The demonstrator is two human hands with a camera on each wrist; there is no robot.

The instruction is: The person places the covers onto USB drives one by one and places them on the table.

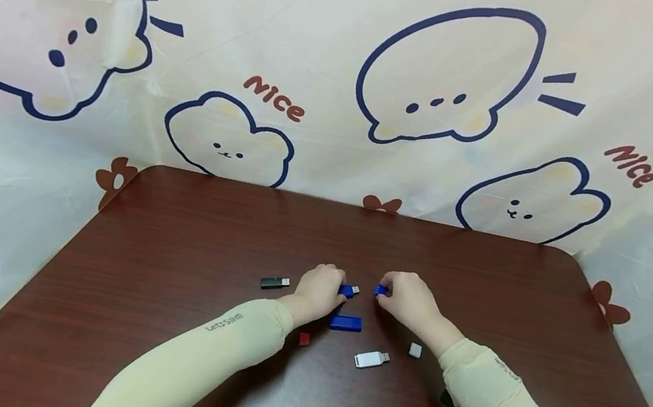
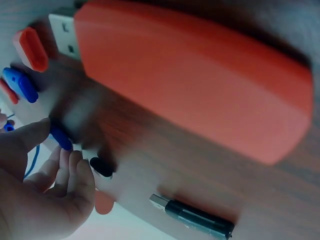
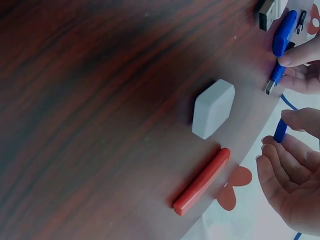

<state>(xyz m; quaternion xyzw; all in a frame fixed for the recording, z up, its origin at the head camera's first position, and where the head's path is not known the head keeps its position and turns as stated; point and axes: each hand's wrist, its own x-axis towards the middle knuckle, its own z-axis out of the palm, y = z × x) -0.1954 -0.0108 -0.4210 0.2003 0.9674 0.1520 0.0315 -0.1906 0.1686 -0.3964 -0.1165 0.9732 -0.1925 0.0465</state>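
Observation:
My left hand (image 1: 321, 291) pinches a blue USB stick (image 1: 348, 291) between thumb and fingers, its metal plug pointing right. A short gap away, my right hand (image 1: 410, 299) holds a small blue cap (image 3: 280, 130) by thumb and fingertips, just past the plug's end. Below the held stick lies another blue piece (image 1: 345, 323), the shape of a USB stick. To the left of my left hand is a black USB stick (image 1: 274, 283) with its plug bare. A white USB stick (image 1: 371, 359) and a white cap (image 1: 415, 350) lie nearer me.
A red cap (image 1: 304, 339) lies beside the left sleeve. Close to the left wrist camera is a red USB stick (image 2: 195, 75). The right wrist view has a long red piece (image 3: 202, 181). A dark object (image 1: 450, 403) is partly under the right sleeve. Printed cloth surrounds the table (image 1: 221, 230).

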